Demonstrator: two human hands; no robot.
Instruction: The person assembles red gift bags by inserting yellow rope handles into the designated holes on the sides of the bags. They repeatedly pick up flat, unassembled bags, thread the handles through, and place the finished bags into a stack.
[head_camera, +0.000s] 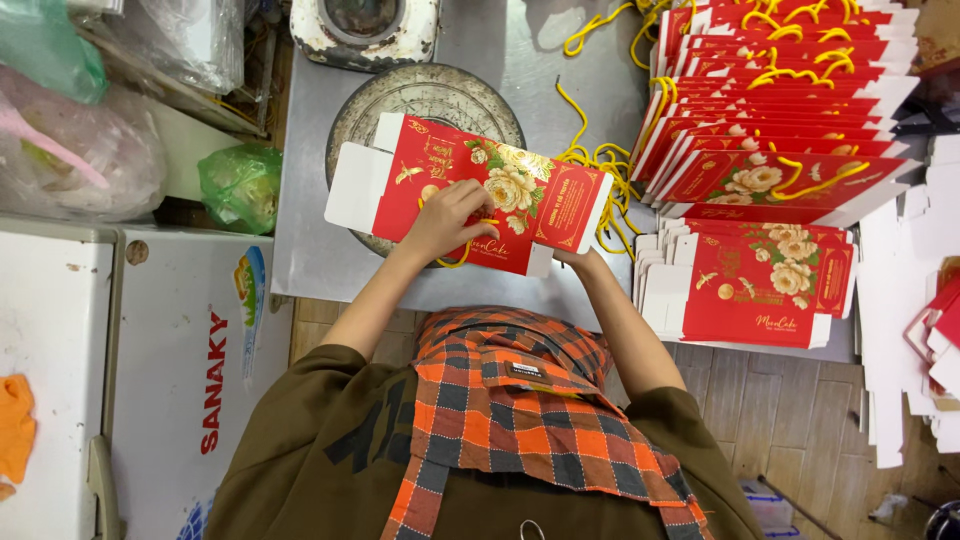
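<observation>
Red card with gold peony print fills the middle of the head view: a flat, unfolded gift box (480, 195) with white end flaps lies tilted across a round metal tray (425, 100) on a grey steel table (310, 250). The left hand (450, 220) rests palm-down on the box's printed face, fingers curled and pinching a yellow cord loop (458, 258) against the card. The right hand (580, 262) is mostly hidden beneath the box's lower right edge; it seems to support that edge from under, but its finger spread cannot be told.

Just right of the box, loose yellow cords (600, 165) lie in a tangle on the table. Beyond them, a fanned row of finished red boxes with cord handles (780, 110) runs along the table's right side, and a lower stack of flat red boxes (760, 285) sits near the table's front corner. White card blanks (900, 300) lie further right. At left stand a white chest freezer (120, 380), a green plastic bag (240, 185) and an orange cloth (15, 425).
</observation>
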